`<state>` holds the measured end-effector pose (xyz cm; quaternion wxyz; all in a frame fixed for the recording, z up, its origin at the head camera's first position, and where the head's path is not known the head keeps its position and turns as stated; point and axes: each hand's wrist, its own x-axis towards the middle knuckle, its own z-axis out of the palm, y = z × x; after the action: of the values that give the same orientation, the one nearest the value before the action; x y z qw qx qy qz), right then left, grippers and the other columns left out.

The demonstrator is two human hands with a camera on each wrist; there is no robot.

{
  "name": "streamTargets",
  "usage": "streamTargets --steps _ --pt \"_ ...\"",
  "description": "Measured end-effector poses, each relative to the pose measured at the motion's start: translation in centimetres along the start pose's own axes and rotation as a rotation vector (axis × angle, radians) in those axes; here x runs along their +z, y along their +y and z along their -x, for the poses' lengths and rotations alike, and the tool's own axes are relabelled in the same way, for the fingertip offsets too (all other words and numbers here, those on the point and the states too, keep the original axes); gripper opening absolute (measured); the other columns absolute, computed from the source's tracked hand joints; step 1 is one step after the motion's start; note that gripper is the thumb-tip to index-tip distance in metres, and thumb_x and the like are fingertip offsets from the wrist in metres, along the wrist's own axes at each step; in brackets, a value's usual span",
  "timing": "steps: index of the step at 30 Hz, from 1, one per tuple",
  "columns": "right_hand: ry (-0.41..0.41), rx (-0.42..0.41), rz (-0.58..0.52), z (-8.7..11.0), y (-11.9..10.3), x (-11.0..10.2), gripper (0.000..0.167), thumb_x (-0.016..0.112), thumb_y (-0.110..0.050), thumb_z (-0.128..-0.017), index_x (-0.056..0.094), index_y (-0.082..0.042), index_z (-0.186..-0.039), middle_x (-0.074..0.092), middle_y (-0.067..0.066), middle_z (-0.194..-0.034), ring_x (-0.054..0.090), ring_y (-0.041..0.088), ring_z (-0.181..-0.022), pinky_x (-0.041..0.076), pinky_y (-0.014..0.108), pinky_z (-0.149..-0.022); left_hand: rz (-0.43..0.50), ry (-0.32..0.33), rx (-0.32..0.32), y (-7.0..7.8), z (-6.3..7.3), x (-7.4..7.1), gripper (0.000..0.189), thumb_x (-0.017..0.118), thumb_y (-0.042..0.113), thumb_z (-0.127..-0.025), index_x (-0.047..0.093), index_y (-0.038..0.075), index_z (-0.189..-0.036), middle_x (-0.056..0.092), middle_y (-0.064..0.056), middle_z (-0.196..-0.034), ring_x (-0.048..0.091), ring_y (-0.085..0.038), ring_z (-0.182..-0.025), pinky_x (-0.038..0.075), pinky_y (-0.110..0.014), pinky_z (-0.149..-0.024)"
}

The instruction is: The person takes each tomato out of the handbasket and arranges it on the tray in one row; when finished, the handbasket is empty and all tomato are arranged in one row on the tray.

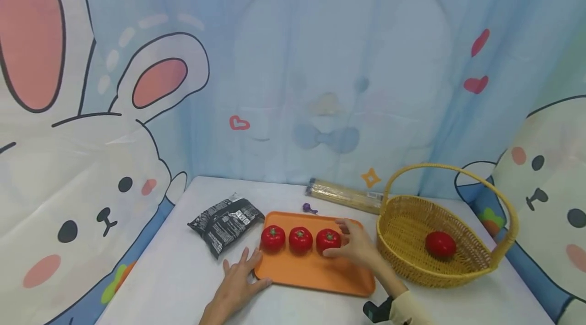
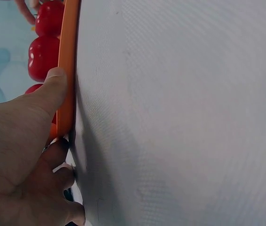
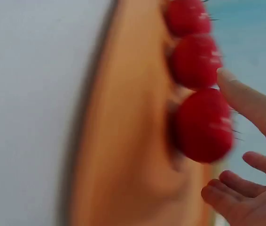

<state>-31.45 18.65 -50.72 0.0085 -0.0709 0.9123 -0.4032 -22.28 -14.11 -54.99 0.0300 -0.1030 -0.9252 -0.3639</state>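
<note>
Three red tomatoes with green stems stand in a row on an orange tray (image 1: 316,279): a left tomato (image 1: 272,238), a middle tomato (image 1: 300,240) and a right tomato (image 1: 328,240). My right hand (image 1: 354,244) is spread about the right tomato. In the right wrist view its thumb and fingers stand wide apart, with the thumb close beside the red skin. At the tray's front left corner is my left hand (image 1: 239,280), fingers extended and spread. The left wrist view has its thumb (image 2: 55,84) laid against the tray's orange side wall.
A yellow wicker basket (image 1: 398,269) with a tall handle stands on the right, a red tomato (image 1: 440,245) inside. Left of the tray lies a black packet (image 1: 227,223). Behind are a small purple object (image 1: 309,208) and a long clear-wrapped bundle (image 1: 343,196), near the curtain (image 1: 274,86).
</note>
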Motion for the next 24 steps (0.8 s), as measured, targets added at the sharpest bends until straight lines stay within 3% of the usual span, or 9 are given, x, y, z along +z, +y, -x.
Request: streamTargets --steps 3,6,10,12,14,18,21,24 --pt "-0.017 -0.038 0.024 1.1 -0.8 -3.2 0.091 0.1 -0.028 -0.078 0.052 0.003 -0.149 0.062 0.028 -0.143 0.062 0.049 -0.131 0.056 0.062 -0.108 0.002 0.003 0.0 0.1 0.1 0.0 0.079 0.085 0.042 -0.091 0.057 0.005 -0.155 0.051 -0.019 -0.162 0.04 -0.058 -0.15 -0.003 -0.084 -0.12" --pt "-0.08 -0.131 0.003 2.0 -1.4 -7.3 0.074 0.096 -0.025 -0.083 0.059 0.005 -0.14 0.07 0.023 -0.13 0.071 0.04 -0.118 0.063 0.051 -0.1 0.001 0.012 0.001 0.1 0.2 -0.1 0.078 0.085 0.041 -0.091 0.057 0.004 -0.154 0.051 -0.02 -0.161 0.039 -0.056 -0.152 -0.003 -0.084 -0.12" --pt "-0.294 -0.254 0.007 1.6 -0.6 -13.9 0.05 0.089 -0.021 -0.091 0.067 0.005 -0.128 0.076 0.016 -0.114 0.075 0.024 -0.101 0.066 0.033 -0.083 -0.004 0.018 -0.005 0.0 0.3 -0.4 0.078 0.085 0.041 -0.091 0.058 0.004 -0.154 0.051 -0.02 -0.161 0.038 -0.055 -0.152 -0.002 -0.083 -0.121" --pt "-0.399 -0.245 0.014 0.8 0.5 -16.9 0.047 0.086 -0.019 -0.093 0.067 0.006 -0.127 0.076 0.014 -0.114 0.074 0.02 -0.101 0.064 0.029 -0.082 -0.008 0.016 -0.01 -0.1 0.2 -0.4 0.077 0.085 0.041 -0.091 0.058 0.004 -0.154 0.051 -0.02 -0.162 0.039 -0.056 -0.152 -0.002 -0.083 -0.121" --pt "-0.447 -0.199 0.038 -0.1 2.0 -19.2 0.05 0.086 -0.019 -0.094 0.065 0.008 -0.13 0.076 0.014 -0.117 0.073 0.021 -0.104 0.064 0.029 -0.084 -0.017 0.011 -0.011 -0.2 0.2 -0.5 0.077 0.084 0.042 -0.092 0.058 0.004 -0.154 0.051 -0.019 -0.162 0.037 -0.054 -0.153 -0.001 -0.083 -0.121" --pt "-0.372 -0.084 0.095 -1.6 5.6 -21.8 0.058 0.085 -0.027 -0.095 0.063 0.006 -0.137 0.074 0.014 -0.126 0.07 0.022 -0.112 0.064 0.037 -0.09 -0.015 0.005 -0.004 -0.4 0.0 -0.5 0.078 0.084 0.041 -0.092 0.057 0.003 -0.154 0.051 -0.019 -0.162 0.033 -0.05 -0.157 -0.002 -0.084 -0.12" --pt "-0.287 -0.06 0.102 -2.6 8.0 -22.4 0.06 0.082 -0.029 -0.098 0.061 0.006 -0.141 0.072 0.02 -0.131 0.07 0.025 -0.115 0.063 0.047 -0.094 0.005 0.003 -0.001 -0.4 -0.1 -0.5 0.078 0.085 0.039 -0.091 0.057 0.002 -0.154 0.051 -0.02 -0.162 0.032 -0.049 -0.158 -0.004 -0.085 -0.119" --pt "-0.212 -0.053 0.136 -3.1 9.8 -22.3 0.064 0.084 -0.034 -0.097 0.062 0.008 -0.139 0.073 0.023 -0.129 0.071 0.026 -0.11 0.064 0.05 -0.092 0.002 0.004 0.004 -0.4 -0.1 -0.3 0.078 0.085 0.039 -0.091 0.057 0.002 -0.154 0.051 -0.02 -0.161 0.032 -0.049 -0.158 -0.004 -0.086 -0.118"
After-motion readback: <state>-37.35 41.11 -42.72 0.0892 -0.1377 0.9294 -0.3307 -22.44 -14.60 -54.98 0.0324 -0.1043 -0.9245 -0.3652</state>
